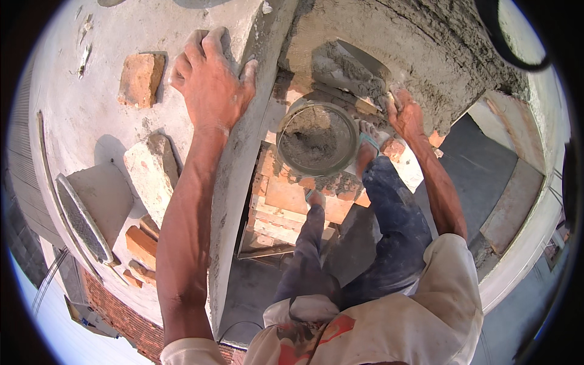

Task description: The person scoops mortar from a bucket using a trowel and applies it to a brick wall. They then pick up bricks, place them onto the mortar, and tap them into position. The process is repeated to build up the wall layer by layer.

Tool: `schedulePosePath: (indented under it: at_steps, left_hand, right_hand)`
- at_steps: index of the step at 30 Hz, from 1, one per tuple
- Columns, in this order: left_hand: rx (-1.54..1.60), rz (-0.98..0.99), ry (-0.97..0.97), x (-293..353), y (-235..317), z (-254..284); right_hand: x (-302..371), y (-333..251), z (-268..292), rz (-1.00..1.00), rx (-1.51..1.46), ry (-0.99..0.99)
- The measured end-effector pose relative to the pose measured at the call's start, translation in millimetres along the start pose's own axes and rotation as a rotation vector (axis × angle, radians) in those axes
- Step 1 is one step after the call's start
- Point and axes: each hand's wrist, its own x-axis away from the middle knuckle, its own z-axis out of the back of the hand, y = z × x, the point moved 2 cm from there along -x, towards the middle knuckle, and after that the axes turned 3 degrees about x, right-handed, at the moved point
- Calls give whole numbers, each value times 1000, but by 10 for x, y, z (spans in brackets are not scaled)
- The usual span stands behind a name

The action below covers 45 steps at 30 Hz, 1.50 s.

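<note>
Head view: trowel points up-left, long axis diagonal.

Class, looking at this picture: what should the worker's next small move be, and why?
Probably a short smoothing stroke with the trowel over the mortar: the right hand grips the trowel, the mortar's surface looks rough, and the left hand rests on the concrete ledge, likely giving some steadiness.

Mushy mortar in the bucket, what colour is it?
The mortar is brownish grey, best seen in the head view.
</note>
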Motion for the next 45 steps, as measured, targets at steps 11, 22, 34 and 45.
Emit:
schedulePosePath:
  at_steps: [11, 22, 34, 45]
  left_hand:
    - [99, 77, -128, -5, 86, 126]
    - [94, 39, -45, 52, 62, -2]
    - [63, 29, 5, 21, 61, 37]
    - [80, -11, 31, 11, 55, 3]
  right_hand:
    - [381, -1075, 369, 256, 440, -673]
    - [1071, -1103, 45, 663, 546, -538]
    - [933, -796, -893, 50, -84, -911]
    - [751, -1211, -805, -267, -301, -822]
